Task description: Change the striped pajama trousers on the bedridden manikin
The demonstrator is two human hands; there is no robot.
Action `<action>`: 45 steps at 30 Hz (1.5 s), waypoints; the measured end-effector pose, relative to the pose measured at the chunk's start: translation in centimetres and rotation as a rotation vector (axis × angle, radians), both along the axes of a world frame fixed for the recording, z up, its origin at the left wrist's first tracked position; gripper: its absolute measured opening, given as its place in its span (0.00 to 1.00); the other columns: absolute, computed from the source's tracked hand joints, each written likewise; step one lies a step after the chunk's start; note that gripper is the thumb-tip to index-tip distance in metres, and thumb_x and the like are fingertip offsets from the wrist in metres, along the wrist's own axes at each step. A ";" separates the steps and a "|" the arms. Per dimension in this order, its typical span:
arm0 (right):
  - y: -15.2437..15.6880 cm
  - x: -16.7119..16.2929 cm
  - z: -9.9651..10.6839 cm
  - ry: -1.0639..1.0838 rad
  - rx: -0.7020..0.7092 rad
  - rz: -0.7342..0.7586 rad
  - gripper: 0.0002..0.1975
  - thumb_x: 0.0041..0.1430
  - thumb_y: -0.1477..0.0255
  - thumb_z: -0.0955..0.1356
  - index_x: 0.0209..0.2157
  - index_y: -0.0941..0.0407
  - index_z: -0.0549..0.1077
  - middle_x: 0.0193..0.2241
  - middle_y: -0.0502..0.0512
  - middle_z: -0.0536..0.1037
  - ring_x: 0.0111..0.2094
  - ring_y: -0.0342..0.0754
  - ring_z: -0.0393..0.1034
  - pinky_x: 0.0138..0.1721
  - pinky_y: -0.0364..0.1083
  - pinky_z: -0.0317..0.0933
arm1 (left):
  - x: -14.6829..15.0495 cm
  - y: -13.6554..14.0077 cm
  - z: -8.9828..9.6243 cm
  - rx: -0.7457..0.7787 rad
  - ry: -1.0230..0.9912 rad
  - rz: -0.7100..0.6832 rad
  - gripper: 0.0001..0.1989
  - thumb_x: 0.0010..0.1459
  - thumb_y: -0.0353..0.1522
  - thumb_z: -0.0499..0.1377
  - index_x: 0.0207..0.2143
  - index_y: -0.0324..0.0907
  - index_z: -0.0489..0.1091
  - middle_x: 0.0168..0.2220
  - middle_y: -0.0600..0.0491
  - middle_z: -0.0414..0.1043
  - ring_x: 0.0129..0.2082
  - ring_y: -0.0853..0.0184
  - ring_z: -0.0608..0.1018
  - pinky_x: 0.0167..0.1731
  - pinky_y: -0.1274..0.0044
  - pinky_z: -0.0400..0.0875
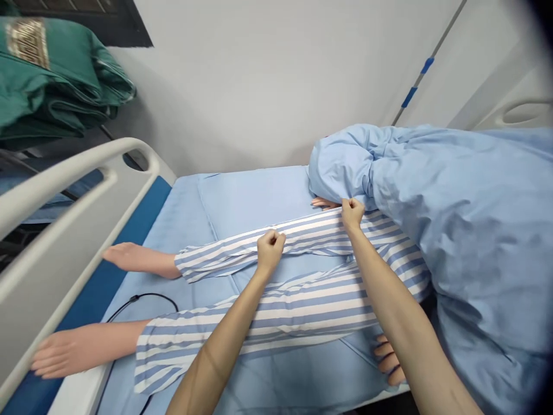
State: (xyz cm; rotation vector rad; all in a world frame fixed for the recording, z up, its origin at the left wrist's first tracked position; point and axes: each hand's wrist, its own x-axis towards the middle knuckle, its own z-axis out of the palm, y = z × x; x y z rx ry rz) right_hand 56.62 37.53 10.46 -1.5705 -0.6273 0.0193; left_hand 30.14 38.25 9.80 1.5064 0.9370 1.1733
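A manikin lies on the bed, its legs in blue-and-white striped trousers (319, 300) and its feet bare. Over the nearer part of the far trouser leg, my left hand (271, 252) is closed with its fingers curled in; whether any cloth is inside them is hidden. My right hand (353, 214) pinches at the lower edge of a light blue quilt (484, 219), just above the far thigh. The quilt is bunched over the manikin's upper body. Beside the far thigh, a manikin hand (325, 203) pokes out from under it. Another manikin hand (389, 360) shows by my right forearm.
At the left stands the bed's footboard (82, 173), close to the manikin's feet (64, 349). A black cable (151, 295) runs over the blue sheet (246, 190) between the legs. Folded green cloth (64, 75) sits beyond the footboard. A thin pole (417, 86) leans along the wall.
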 end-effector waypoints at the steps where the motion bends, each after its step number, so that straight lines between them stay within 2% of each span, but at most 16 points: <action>1: -0.6 -0.4 -0.1 0.000 0.013 0.000 0.17 0.51 0.75 0.65 0.15 0.53 0.53 0.14 0.42 0.51 0.21 0.39 0.48 0.25 0.43 0.49 | -2.1 -1.0 -0.1 -0.003 0.014 0.002 0.17 0.53 0.34 0.57 0.16 0.43 0.55 0.15 0.60 0.55 0.19 0.74 0.60 0.24 0.78 0.56; 4: -3.1 -3.0 -1.2 0.011 0.008 0.050 0.17 0.53 0.70 0.66 0.16 0.54 0.55 0.15 0.43 0.54 0.21 0.39 0.49 0.25 0.43 0.49 | -8.1 -3.7 -0.8 0.002 0.050 0.051 0.18 0.55 0.36 0.57 0.16 0.43 0.56 0.15 0.59 0.56 0.19 0.73 0.60 0.24 0.78 0.57; 6: -5.1 -6.3 -2.1 0.028 -0.013 0.123 0.17 0.54 0.67 0.66 0.17 0.54 0.56 0.15 0.43 0.54 0.21 0.40 0.49 0.24 0.42 0.48 | -12.0 -5.1 -1.5 0.004 0.063 0.092 0.18 0.55 0.37 0.57 0.16 0.43 0.57 0.15 0.59 0.57 0.19 0.73 0.61 0.24 0.78 0.58; 10: -9.1 -16.0 -3.3 0.040 -0.025 0.325 0.20 0.55 0.63 0.66 0.17 0.53 0.54 0.15 0.43 0.54 0.21 0.39 0.49 0.24 0.42 0.48 | -19.2 -5.5 -3.1 0.000 0.084 0.256 0.18 0.53 0.38 0.58 0.15 0.43 0.57 0.15 0.59 0.55 0.19 0.73 0.60 0.24 0.77 0.57; 13: -10.7 -24.3 -2.9 0.073 -0.037 0.507 0.20 0.56 0.61 0.66 0.18 0.53 0.54 0.16 0.43 0.53 0.20 0.39 0.48 0.23 0.42 0.47 | -23.4 -4.9 -4.1 -0.036 0.070 0.416 0.18 0.52 0.39 0.57 0.15 0.43 0.56 0.15 0.59 0.55 0.19 0.73 0.60 0.23 0.78 0.56; 16: -10.5 -31.7 -1.6 0.092 -0.022 0.646 0.21 0.56 0.61 0.65 0.18 0.53 0.53 0.16 0.43 0.52 0.20 0.39 0.48 0.23 0.42 0.47 | -25.6 -4.8 -4.2 -0.068 0.065 0.424 0.18 0.50 0.40 0.56 0.15 0.43 0.55 0.14 0.59 0.54 0.18 0.73 0.60 0.23 0.78 0.56; 18: -9.7 -35.6 -1.2 0.087 -0.013 0.709 0.20 0.56 0.61 0.65 0.18 0.53 0.53 0.16 0.43 0.52 0.21 0.39 0.48 0.24 0.42 0.47 | -26.1 -5.1 -3.5 -0.071 0.045 0.420 0.18 0.50 0.40 0.57 0.14 0.44 0.55 0.14 0.59 0.54 0.18 0.73 0.59 0.22 0.78 0.56; 21: -8.3 -39.9 -2.2 0.062 -0.067 0.738 0.19 0.55 0.63 0.64 0.17 0.53 0.53 0.16 0.43 0.52 0.20 0.39 0.48 0.24 0.42 0.46 | -26.2 -6.0 -1.5 -0.052 -0.043 0.439 0.18 0.51 0.38 0.56 0.14 0.44 0.55 0.14 0.59 0.55 0.17 0.73 0.60 0.22 0.78 0.56; 23: -7.8 -41.5 -3.5 0.038 -0.119 0.716 0.18 0.53 0.64 0.64 0.16 0.53 0.52 0.15 0.43 0.51 0.19 0.39 0.47 0.24 0.43 0.46 | -26.0 -6.6 -0.2 -0.035 -0.103 0.425 0.17 0.52 0.38 0.57 0.15 0.44 0.55 0.14 0.59 0.56 0.18 0.73 0.60 0.22 0.78 0.57; 26: -8.0 -41.7 -4.2 0.060 -0.126 0.677 0.18 0.52 0.63 0.64 0.16 0.53 0.52 0.15 0.42 0.51 0.20 0.40 0.47 0.24 0.43 0.46 | -25.1 -7.0 0.3 -0.053 -0.172 0.348 0.17 0.52 0.39 0.57 0.16 0.44 0.55 0.15 0.59 0.57 0.18 0.73 0.60 0.22 0.78 0.57; 30: -9.3 -38.7 -2.4 0.156 -0.037 0.640 0.21 0.54 0.61 0.65 0.17 0.52 0.50 0.16 0.43 0.50 0.20 0.40 0.46 0.24 0.43 0.46 | -23.5 -6.9 -1.8 -0.137 -0.098 0.286 0.19 0.48 0.40 0.57 0.14 0.45 0.51 0.14 0.60 0.51 0.17 0.73 0.56 0.21 0.78 0.53; 33: -10.5 -35.6 -1.5 0.189 -0.003 0.617 0.22 0.55 0.60 0.65 0.17 0.52 0.49 0.16 0.43 0.50 0.20 0.39 0.45 0.23 0.43 0.46 | -22.4 -6.7 -2.9 -0.133 -0.016 0.271 0.20 0.46 0.41 0.57 0.14 0.44 0.48 0.15 0.61 0.45 0.18 0.74 0.53 0.21 0.78 0.51; 36: -11.6 -33.1 -2.5 0.174 -0.027 0.556 0.22 0.53 0.61 0.65 0.17 0.52 0.49 0.16 0.42 0.49 0.20 0.39 0.44 0.23 0.43 0.44 | -21.0 -7.1 -2.0 -0.114 -0.039 0.256 0.21 0.49 0.42 0.56 0.16 0.45 0.48 0.16 0.60 0.45 0.19 0.74 0.53 0.22 0.78 0.51; 40: -12.3 -31.6 -3.7 0.172 -0.056 0.512 0.22 0.52 0.60 0.65 0.16 0.52 0.50 0.15 0.42 0.49 0.20 0.39 0.45 0.23 0.43 0.45 | -17.5 -8.5 -0.9 -0.095 -0.056 0.191 0.21 0.50 0.42 0.56 0.16 0.45 0.47 0.17 0.60 0.45 0.20 0.73 0.53 0.22 0.78 0.52; 43: -12.5 -29.8 -2.6 0.198 -0.017 0.530 0.22 0.54 0.60 0.66 0.17 0.52 0.50 0.15 0.42 0.50 0.20 0.39 0.46 0.23 0.43 0.46 | -15.0 -9.6 -2.0 -0.083 0.041 0.202 0.20 0.50 0.41 0.55 0.16 0.45 0.47 0.16 0.60 0.44 0.19 0.73 0.53 0.22 0.78 0.51; 45: -12.9 -27.1 -1.5 0.161 -0.001 0.538 0.23 0.55 0.60 0.66 0.17 0.53 0.50 0.16 0.43 0.51 0.21 0.39 0.46 0.24 0.43 0.47 | -14.1 -10.2 -3.1 -0.052 0.131 0.197 0.20 0.49 0.40 0.55 0.15 0.44 0.47 0.15 0.60 0.44 0.19 0.73 0.52 0.23 0.78 0.51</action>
